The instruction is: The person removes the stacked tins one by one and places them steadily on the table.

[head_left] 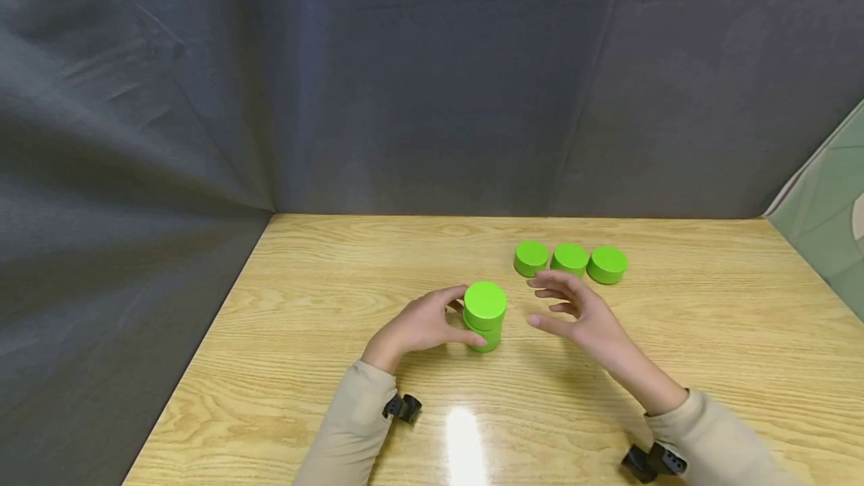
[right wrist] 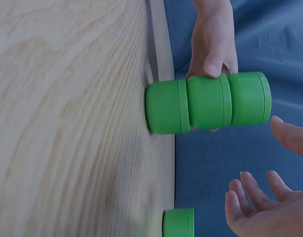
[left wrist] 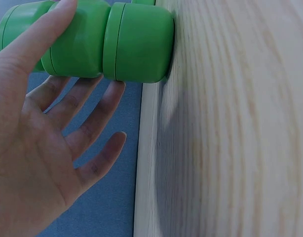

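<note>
Three rounded green containers, each with a seam near its top like a lid, form an upright stack [head_left: 484, 306] on the wooden table. My left hand [head_left: 421, 322] holds the stack from the left side, thumb toward me and fingers behind. In the left wrist view, the thumb of my left hand [left wrist: 35, 123] lies across the middle container [left wrist: 77, 42]; the little finger stands free. To the right of the stack, my right hand [head_left: 586, 315] is raised with spread, softly bent fingers and holds nothing. The right wrist view shows its thumb close to the top container [right wrist: 250, 98].
Three more green containers stand side by side in a row behind my right hand: a left one [head_left: 531, 258], a middle one [head_left: 570, 257] and a right one [head_left: 607, 265]. A dark cloth [head_left: 432, 96] hangs along the table's back and left edges.
</note>
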Motion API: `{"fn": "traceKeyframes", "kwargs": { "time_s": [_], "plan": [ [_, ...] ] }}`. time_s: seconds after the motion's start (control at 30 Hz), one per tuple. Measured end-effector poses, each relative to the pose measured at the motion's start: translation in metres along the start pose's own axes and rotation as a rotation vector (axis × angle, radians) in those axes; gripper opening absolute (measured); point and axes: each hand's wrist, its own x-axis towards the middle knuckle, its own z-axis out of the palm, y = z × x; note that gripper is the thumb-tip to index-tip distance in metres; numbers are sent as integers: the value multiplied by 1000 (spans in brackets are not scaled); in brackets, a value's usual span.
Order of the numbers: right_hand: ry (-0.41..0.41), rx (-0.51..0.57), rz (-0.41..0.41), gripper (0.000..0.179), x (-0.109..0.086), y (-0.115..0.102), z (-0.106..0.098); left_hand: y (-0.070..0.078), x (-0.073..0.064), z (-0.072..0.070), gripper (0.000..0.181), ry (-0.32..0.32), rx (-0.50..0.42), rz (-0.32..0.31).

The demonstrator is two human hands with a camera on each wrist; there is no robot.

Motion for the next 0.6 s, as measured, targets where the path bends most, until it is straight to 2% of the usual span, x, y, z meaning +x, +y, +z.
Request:
{"fn": "traceKeyframes", "kwargs": {
  "time_s": [0.6],
  "plan": [
    [-37,33,-5,59,7,-4,23,-2,0,-1,75,-5,1,11]
  ]
}}
